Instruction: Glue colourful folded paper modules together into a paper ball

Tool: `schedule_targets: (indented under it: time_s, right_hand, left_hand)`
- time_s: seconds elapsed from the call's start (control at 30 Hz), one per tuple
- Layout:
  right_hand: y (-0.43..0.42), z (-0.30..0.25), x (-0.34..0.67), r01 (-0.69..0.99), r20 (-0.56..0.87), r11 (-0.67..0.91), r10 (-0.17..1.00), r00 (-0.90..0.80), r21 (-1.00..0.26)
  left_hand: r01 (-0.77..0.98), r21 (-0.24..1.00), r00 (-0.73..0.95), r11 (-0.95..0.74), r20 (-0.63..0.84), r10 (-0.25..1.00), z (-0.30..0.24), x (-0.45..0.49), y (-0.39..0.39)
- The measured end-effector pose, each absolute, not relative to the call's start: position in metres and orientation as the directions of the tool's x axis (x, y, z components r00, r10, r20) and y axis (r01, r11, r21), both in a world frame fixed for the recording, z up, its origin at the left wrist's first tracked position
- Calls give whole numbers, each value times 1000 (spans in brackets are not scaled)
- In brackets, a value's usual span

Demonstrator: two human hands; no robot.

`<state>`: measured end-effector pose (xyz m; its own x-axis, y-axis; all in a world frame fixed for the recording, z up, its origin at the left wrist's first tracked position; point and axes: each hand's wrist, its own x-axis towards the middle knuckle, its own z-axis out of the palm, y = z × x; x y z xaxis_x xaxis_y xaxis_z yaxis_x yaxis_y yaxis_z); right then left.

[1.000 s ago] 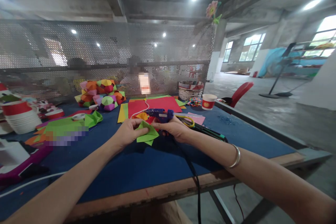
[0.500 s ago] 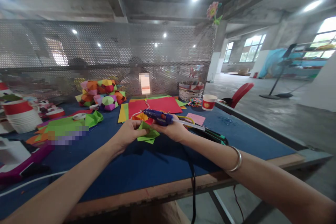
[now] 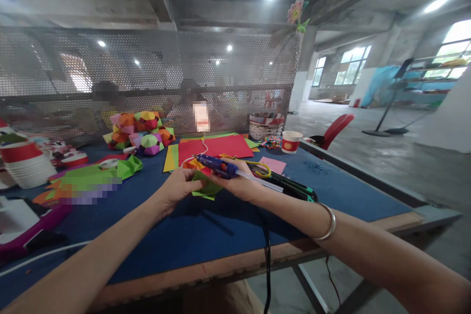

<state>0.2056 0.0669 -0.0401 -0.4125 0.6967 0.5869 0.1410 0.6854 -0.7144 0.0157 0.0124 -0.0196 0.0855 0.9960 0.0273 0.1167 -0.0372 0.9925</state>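
My left hand (image 3: 179,187) pinches a piece of folded green paper (image 3: 206,187) over the front middle of the table. My right hand (image 3: 241,181) is closed around a blue hot glue gun (image 3: 217,166), its nozzle pointing left above the paper. A clear glue stick (image 3: 261,181) sticks out of the gun's back end. Some fingers of my right hand reach the green paper's right edge. Orange folded paper (image 3: 196,163) lies just beyond my left fingertips. Part of the green paper is hidden behind my fingers.
Red paper sheets (image 3: 221,148) lie behind my hands. A cutter with a black and green handle (image 3: 300,189) is beside my right wrist. Colourful paper balls (image 3: 150,141), a paper cup (image 3: 292,142) and a woven basket (image 3: 265,127) stand further back. A black cable (image 3: 268,265) hangs over the front edge.
The glue gun has tipped a little, its back end lower, and shifted slightly left. The green paper has turned slightly between my hands. Both hands keep their hold.
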Motion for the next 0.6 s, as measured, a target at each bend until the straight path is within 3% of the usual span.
schedule_targets:
  time_s: [0.2, 0.4, 0.6]
  right_hand:
    - [65, -34, 205, 116, 500, 575, 780, -376, -810]
    - [60, -30, 205, 21, 364, 419, 813, -454, -908]
    - [60, -30, 201, 81, 370, 437, 834, -408, -896]
  left_hand:
    - [171, 983, 17, -72, 70, 997, -18, 18, 14]
    - [334, 927, -30, -168, 188, 982, -10, 20, 8]
    - [496, 821, -10, -282, 330, 944, -17, 21, 12]
